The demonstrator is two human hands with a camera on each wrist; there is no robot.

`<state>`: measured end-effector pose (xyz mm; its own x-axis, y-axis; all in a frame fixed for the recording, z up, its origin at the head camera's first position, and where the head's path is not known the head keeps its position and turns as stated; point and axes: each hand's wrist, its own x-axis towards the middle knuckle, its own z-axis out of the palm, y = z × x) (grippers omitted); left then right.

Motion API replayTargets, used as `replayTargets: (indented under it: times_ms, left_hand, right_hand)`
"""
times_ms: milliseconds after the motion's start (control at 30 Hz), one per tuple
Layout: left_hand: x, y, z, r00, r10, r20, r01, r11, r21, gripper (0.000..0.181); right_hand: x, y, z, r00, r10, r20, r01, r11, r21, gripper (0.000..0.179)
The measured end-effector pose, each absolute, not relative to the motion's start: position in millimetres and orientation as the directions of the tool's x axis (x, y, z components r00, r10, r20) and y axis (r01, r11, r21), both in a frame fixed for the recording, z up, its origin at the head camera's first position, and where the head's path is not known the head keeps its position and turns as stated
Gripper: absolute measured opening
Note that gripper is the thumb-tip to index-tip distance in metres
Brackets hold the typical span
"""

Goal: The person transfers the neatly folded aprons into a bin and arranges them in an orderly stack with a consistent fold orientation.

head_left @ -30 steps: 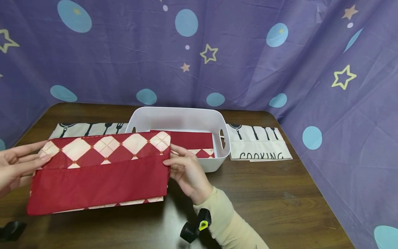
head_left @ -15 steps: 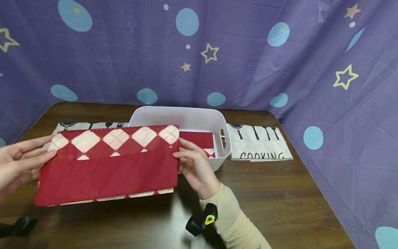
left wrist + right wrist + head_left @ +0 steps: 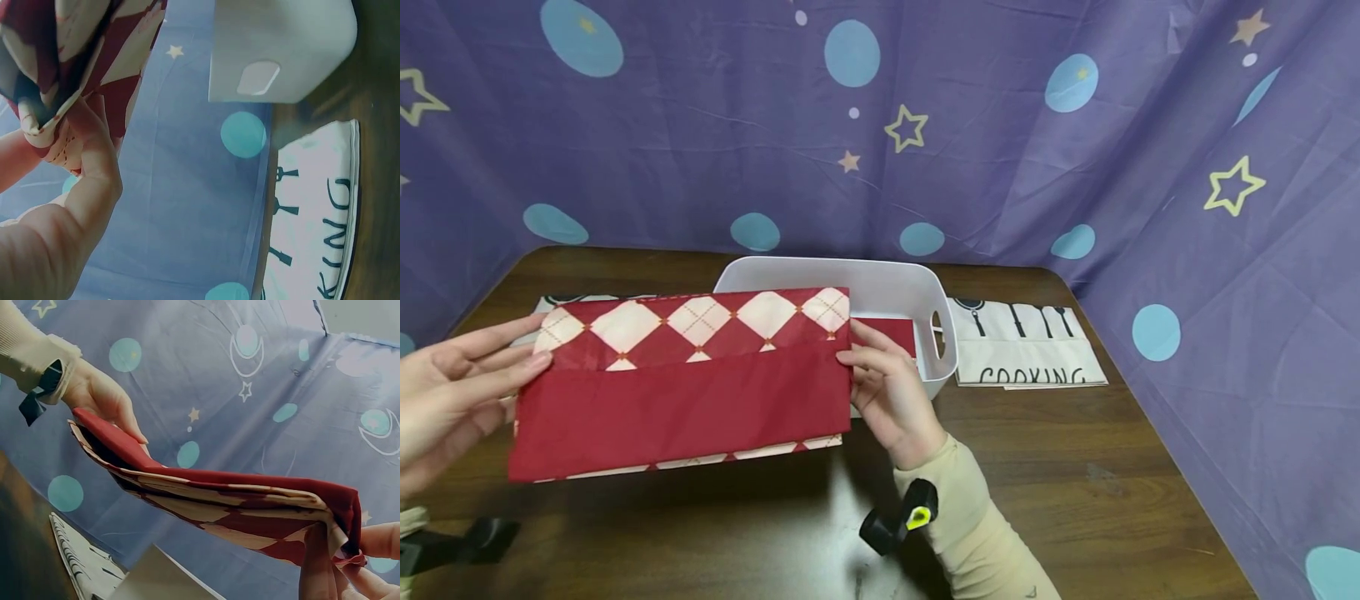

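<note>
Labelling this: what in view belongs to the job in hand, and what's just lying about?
Likely in the job:
Folded red cloth with cream diamonds, held by left hand and right hand
White plastic bin
Second folded red cloth, in the bin

Apparently lying about:
Folded white cloth printed COOKING, right of bin
Folded white utensil-print cloth, left of bin

Folded red cloth [image 3: 685, 408], a band of cream diamonds across its upper part, hangs in midair before a white bin [image 3: 891, 287], its right end higher, pinched between left hand [image 3: 463, 392] and right hand [image 3: 893, 402].
</note>
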<state>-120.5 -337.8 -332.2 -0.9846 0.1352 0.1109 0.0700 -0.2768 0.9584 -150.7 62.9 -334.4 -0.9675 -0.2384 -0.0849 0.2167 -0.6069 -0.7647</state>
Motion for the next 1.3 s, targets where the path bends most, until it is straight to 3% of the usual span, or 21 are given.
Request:
replayTargets:
  times_ms: [300, 600, 833, 1033, 1200, 1300]
  left_hand:
    - [-120.3, -329.2, -331.6, -0.987, 0.101, 0.124, 0.09, -0.29, 0.953, 0.054]
    - [-119.1, -315.6, -321.5, -0.989, 0.123, 0.08, 0.02, -0.428, 0.904, 0.048]
    - [-123.4, -309.8, -315.9, -0.991, 0.122, -0.048, -0.087, -0.342, 0.936, 0.048]
    - [-123.9, -300.0, -308.3, -0.984, 0.151, -0.091, -0.137, -0.323, 0.936, 0.047]
    - [-128.6, -291.2, -300.7, -0.98, 0.131, -0.147, -0.174, -0.231, 0.957, 0.046]
    - [-132.3, -284.8, -300.5, -0.984, 0.134, -0.119, -0.15, -0.254, 0.956, 0.045]
  right_hand:
    - [-153.7, 69.4, -331.8, -0.98, -0.181, -0.089, 0.186, -0.64, -0.746, 0.041]
    - [-156.3, 76.3, -329.2, -0.986, -0.141, -0.092, 0.163, -0.665, -0.729, 0.041]
    - [-159.4, 82.6, -328.6, -0.991, -0.11, -0.079, 0.133, -0.675, -0.726, 0.034]
    - [-161.4, 88.8, -326.4, -0.992, -0.091, -0.089, 0.127, -0.663, -0.737, 0.034]
    - [-164.0, 94.4, -323.1, -0.993, -0.084, -0.078, 0.114, -0.644, -0.757, 0.036]
    - [-165.2, 98.2, -320.9, -0.994, -0.07, -0.08, 0.107, -0.637, -0.763, 0.036]
